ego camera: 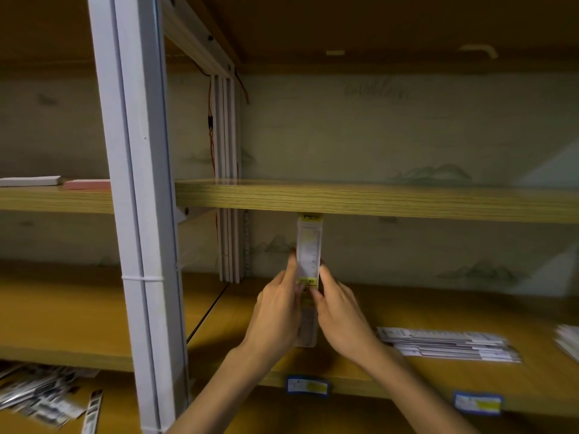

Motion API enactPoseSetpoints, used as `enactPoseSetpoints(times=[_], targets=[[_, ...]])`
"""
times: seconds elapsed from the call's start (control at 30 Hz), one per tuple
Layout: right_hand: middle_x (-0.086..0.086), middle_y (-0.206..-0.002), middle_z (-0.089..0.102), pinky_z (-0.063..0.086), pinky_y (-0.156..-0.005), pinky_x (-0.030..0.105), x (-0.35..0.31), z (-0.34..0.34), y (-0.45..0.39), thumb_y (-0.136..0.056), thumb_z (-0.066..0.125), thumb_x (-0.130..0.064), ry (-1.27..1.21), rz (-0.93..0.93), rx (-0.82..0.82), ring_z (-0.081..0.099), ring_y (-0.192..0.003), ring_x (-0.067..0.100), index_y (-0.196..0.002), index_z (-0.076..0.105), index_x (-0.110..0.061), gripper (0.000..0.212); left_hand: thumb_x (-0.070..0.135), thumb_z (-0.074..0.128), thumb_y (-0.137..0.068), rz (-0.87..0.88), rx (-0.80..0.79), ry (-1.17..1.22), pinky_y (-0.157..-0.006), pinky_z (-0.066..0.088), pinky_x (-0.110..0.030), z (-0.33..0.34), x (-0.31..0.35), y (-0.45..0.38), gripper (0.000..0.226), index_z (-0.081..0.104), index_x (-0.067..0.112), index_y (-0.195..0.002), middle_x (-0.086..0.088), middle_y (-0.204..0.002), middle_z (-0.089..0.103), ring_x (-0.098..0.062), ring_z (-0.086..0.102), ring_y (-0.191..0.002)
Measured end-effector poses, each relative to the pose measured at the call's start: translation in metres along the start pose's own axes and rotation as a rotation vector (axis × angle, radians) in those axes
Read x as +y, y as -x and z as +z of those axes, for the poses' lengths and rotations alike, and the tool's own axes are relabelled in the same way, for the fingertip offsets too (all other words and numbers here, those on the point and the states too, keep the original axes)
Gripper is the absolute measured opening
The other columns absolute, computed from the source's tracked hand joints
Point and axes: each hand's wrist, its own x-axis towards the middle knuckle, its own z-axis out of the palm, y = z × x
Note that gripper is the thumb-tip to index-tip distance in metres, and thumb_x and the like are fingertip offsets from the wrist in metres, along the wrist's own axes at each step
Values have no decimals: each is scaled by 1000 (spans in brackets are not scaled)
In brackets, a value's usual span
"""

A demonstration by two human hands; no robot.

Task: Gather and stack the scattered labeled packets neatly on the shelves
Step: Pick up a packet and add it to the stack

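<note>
Head view
Left hand: fingers curled round the left edge of a long narrow packet, thumb pressed on its front near the yellow band.
Right hand: pinching the right edge of the same packet, fingertips against its side.
Packet: held upright between both hands above the lower shelf, its yellow top end just under the front edge of the middle shelf. White and clear with yellow bands; the print is too blurred to read. Whether its lower end touches the shelf board cannot be told.
Stacked packets: a flat pile lying on the lower shelf to the right of the hands, near the front edge, long sides running left to right.
Further pile: more packets at the right edge of the same shelf, cut off by the frame.
Scattered packets: a loose, overlapping heap on the shelf below, at the bottom left corner, left of the white upright post.
Shelf labels: blue-bordered tags with yellow patches fixed to the front edge of the lower shelf; a second one sits further right.
Middle shelf, left bay: a white flat item and a pink one lie side by side.
Red wire: runs down the rear post.
</note>
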Motion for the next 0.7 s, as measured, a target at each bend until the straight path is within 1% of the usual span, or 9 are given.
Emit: enactPoseSetpoints(times=[0.1,0.2,0.3,0.37,0.43,0.53,0.6,0.7], targets=[[-8,-126,56,55,-89,35,0,2,1,-104,41,-27,-1,23,1,56,-111,7,-145,30,-41,44,12,54,-97,-6,-4,-11,-86,56,-31,4,-3,1,72,15,23,-157,5,-122,60,-8,60,-106],[-7,-121,58,57,-87,35,-1,2,5,-103,45,-22,-18,36,-6,58,-107,6,-145,32,-38,47,9,57,-95,-21,-39,9,-85,56,-31,5,-2,5,77,15,27,-157,7,-120,60,-6,60,-105],[-8,-121,60,56,-88,32,0,-1,5,-102,48,-20,-30,24,-9,59,-108,4,-143,35,-38,46,6,60,-94,-29,-42,5,-84,56,-28,5,-2,6,78,19,29,-156,8,-117,61,-6,60,-104],[-9,-122,60,56,-89,34,0,-3,2,-102,48,-22,-26,19,-22,59,-109,4,-141,37,-41,44,4,61,-93,-21,-41,8,-80,55,-26,4,-2,5,78,21,28,-155,8,-114,61,-8,61,-102],[-9,-124,60,55,-90,34,0,-4,0,-103,48,-23,-13,6,-23,58,-111,5,-141,36,-40,44,5,59,-94,-17,-45,8,-81,55,-27,2,-2,3,76,20,26,-155,7,-115,61,-9,61,-103],[-9,-130,54,49,-86,25,0,-3,2,-104,45,-25,-5,32,-60,52,-114,3,-145,32,-39,45,13,54,-98,-26,-41,14,-82,57,-35,1,-3,5,68,20,26,-156,6,-119,61,-8,61,-104],[-9,-132,52,48,-86,25,-1,-1,5,-104,44,-28,-29,27,-64,51,-118,5,-145,28,-42,46,12,53,-98,-21,-26,10,-80,57,-36,0,-3,8,73,14,28,-158,4,-121,62,-8,62,-103],[-8,-135,50,44,-87,24,-3,-1,6,-105,42,-31,-47,29,-24,50,-120,7,-152,13,-44,57,17,52,-98,-4,16,2,-81,57,-34,-2,2,11,77,6,27,-159,1,-127,60,-9,62,-104]])
